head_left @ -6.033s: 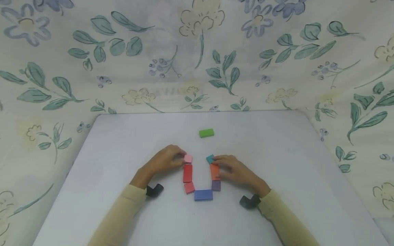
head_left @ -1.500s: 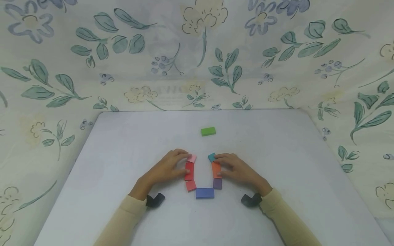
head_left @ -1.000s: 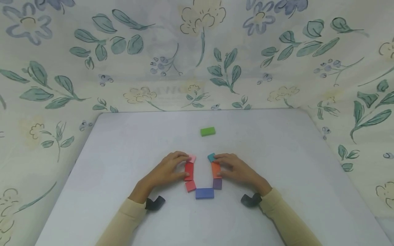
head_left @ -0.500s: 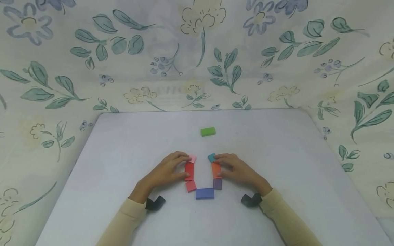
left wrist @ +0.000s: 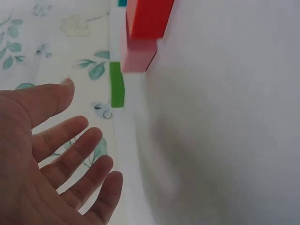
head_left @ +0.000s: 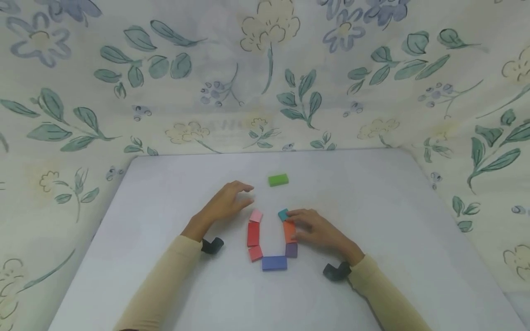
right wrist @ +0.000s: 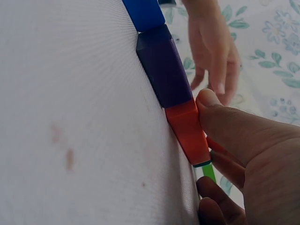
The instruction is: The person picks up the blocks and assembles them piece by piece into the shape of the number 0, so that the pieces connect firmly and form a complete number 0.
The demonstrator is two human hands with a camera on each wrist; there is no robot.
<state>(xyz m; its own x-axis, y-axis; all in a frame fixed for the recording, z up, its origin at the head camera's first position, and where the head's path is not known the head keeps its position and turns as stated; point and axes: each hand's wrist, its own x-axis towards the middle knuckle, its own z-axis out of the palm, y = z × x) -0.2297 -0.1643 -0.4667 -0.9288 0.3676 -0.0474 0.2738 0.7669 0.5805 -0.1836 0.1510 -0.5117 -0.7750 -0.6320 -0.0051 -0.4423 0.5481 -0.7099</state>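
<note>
My left hand [head_left: 227,201] hovers with its fingers apart and nothing between them, beyond the pink block [head_left: 256,215] and left of the green block [head_left: 278,179]. In the left wrist view, the left palm [left wrist: 28,154] and spread fingers show off the table. My right hand [head_left: 316,229] rests at the right row, fingertips on the teal block [head_left: 283,214] and thumb against the orange block [right wrist: 188,131]. A red block [head_left: 253,234] and a coral block [head_left: 255,253] stand in the left row. The purple block [head_left: 291,250] and the blue block [head_left: 274,263] continue the U shape.
All the blocks stand on a white table [head_left: 186,294]. Floral cloth [head_left: 232,69] hangs behind it and along both sides. Black wrist-worn pieces [head_left: 213,246] protrude beside each wrist.
My left hand has let go of the pink and red blocks and moved away toward the table's far side. Earlier, the pink block turned slightly at the red block's end. The right hand stays put.
</note>
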